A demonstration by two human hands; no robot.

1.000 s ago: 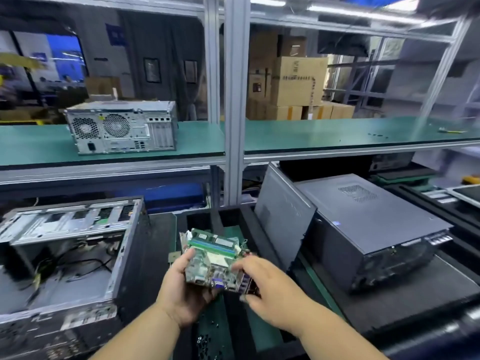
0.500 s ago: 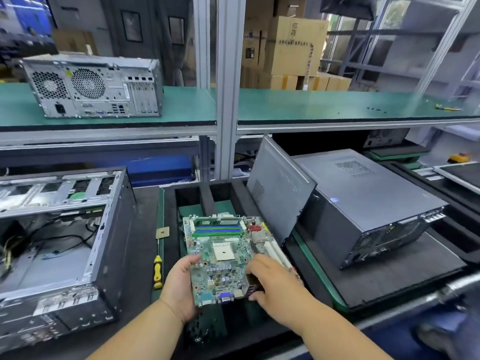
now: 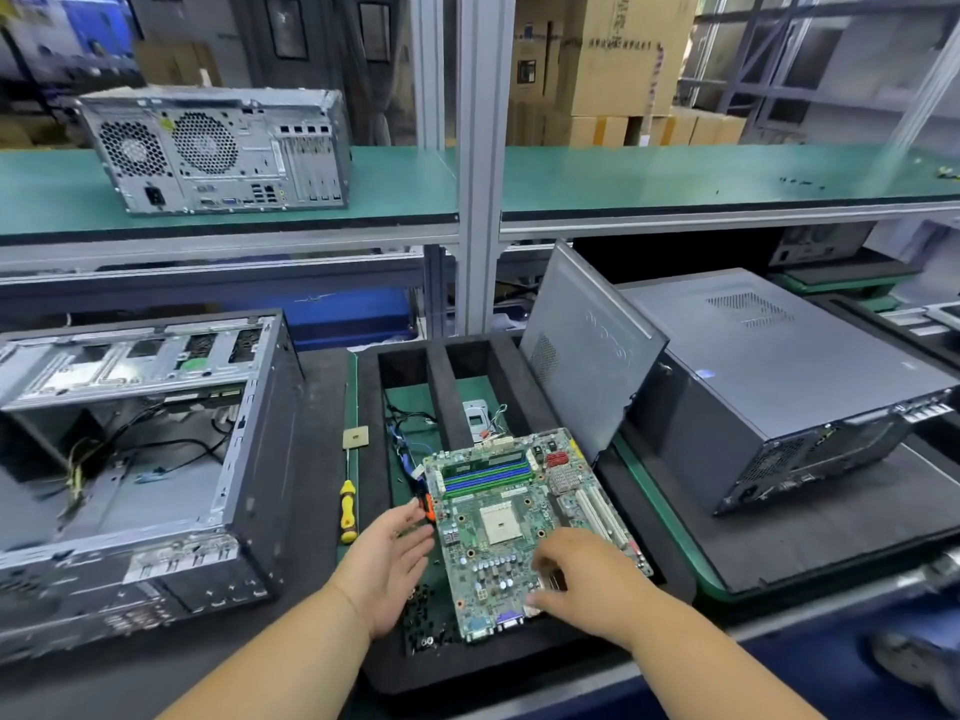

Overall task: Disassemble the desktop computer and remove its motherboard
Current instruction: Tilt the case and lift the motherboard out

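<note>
- My right hand: fingers curled loosely over the near right edge of the green square motherboard, resting on it.
- My left hand: flat, fingers straight, just beside the board's left edge; I cannot tell whether it touches.
- Motherboard: lying on the black foam compartment tray.
- Yellow-handled screwdriver: left of the tray.
- Emptied grey metal computer case: far left, open.
- Closed dark grey desktop tower: right, on its side.
</note>
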